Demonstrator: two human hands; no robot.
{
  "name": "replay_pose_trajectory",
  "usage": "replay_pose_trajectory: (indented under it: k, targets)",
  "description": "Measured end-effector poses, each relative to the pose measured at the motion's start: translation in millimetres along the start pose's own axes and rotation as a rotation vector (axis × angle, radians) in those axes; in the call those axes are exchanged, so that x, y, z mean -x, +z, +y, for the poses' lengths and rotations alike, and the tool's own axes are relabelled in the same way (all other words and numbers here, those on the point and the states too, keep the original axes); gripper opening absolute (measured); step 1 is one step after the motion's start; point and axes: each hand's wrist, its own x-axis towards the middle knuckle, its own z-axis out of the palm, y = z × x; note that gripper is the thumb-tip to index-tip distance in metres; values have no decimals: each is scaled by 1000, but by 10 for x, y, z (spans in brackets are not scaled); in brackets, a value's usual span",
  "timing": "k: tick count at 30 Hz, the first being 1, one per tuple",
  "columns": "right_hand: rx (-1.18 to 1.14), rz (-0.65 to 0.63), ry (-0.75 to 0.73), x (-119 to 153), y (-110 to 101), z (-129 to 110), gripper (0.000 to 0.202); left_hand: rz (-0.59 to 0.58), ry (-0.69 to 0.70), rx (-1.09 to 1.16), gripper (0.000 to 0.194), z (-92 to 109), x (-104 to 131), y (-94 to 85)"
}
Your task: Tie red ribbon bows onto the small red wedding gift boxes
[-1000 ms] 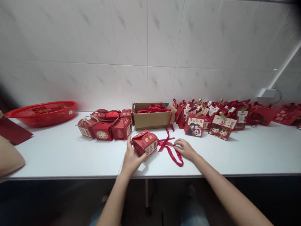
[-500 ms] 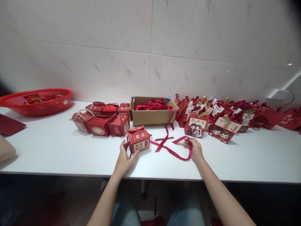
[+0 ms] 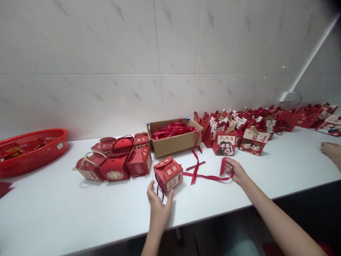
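A red gift box with dark red cords stands near the front of the white table. My left hand is at its near left corner, thumb and fingers apart, close to the cord. To the right, my right hand pinches a red ribbon near its end; the ribbon runs left along the table towards the box. Another ribbon hangs over the front of a cardboard box, crossing the first one and a thin red strip.
Several red boxes stand left of the cardboard box, with a red plastic basket at the far left. Several small gift bags fill the back right. Another person's hand is at the right edge.
The view has turned, so everything appears shifted and tilted. My right hand has raised the ribbon's end a little. Another person's hand now shows at the right.
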Motion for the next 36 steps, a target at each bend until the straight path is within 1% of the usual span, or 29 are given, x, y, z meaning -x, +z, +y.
replay_pose_trajectory:
  k: [2, 6, 9, 11, 14, 16, 18, 19, 20, 21, 22, 23, 24, 25, 26, 27, 28, 29, 30, 32, 33, 34, 36]
  targets:
    - [4, -9, 1, -3, -15, 19, 38, -40, 30, -43, 74, -49, 8, 7]
    - [13, -36, 28, 15, -33, 20, 29, -61, 35, -93, 85, -75, 30, 12]
    - [14, -39, 44, 35, -27, -10, 33, -88, 33, -120, 90, -49, 44, 12]
    - [20, -37, 46, 44, -10, -41, 39, -73, 56, -134, 91, -34, 37, 13]
    - [42, -32, 44, 69, 53, -96, 41, -26, 158, -219, 94, -14, -1, 8]
    - [57, -28, 32, 120, 142, -128, 42, 57, 202, -267, 94, 22, -17, -14]
    - [70, -23, 9, 217, 274, -149, 40, 198, 279, -287, 87, 98, 9, -52]
    - [74, -21, -6, 285, 354, -156, 38, 281, 330, -286, 78, 155, 47, -73]
    - [76, -21, -21, 366, 441, -160, 36, 350, 386, -278, 64, 224, 103, -90]
    - [76, -28, -34, 458, 532, -164, 33, 356, 433, -252, 47, 304, 174, -98]
    - [73, -43, -41, 561, 624, -168, 30, 301, 471, -199, 28, 393, 255, -93]
    - [70, -65, -43, 670, 714, -171, 28, 179, 478, -125, 12, 487, 340, -73]
    - [65, -92, -41, 785, 799, -173, 26, 17, 451, -46, 9, 582, 423, -35]
    - [59, -120, -39, 901, 876, -172, 24, -136, 385, 20, 15, 674, 496, 16]
    - [53, -147, -36, 1019, 944, -167, 24, -281, 291, 65, 21, 758, 556, 77]
    - [49, -175, -32, 1134, 1000, -156, 23, -394, 201, 111, 24, 831, 600, 141]
    - [46, -205, -26, 1247, 1044, -140, 22, -435, 120, 167, 26, 889, 629, 202]
    - [48, -239, -18, 1354, 1076, -119, 21, -420, 57, 228, 28, 932, 644, 253]
    - [58, -275, -11, 1453, 1096, -97, 20, -376, 10, 286, 28, 961, 648, 289]
    - [102, -348, -12, 1620, 1110, -62, 17, -260, -40, 386, 26, 988, 642, 310]
    - [135, -378, -21, 1685, 1110, -56, 16, -225, -50, 419, 25, 992, 638, 297]
    - [168, -397, -39, 1737, 1109, -61, 15, -214, -52, 439, 25, 995, 638, 274]
    - [215, -408, -89, 1802, 1120, -102, 16, -250, -28, 433, 26, 1009, 654, 215]
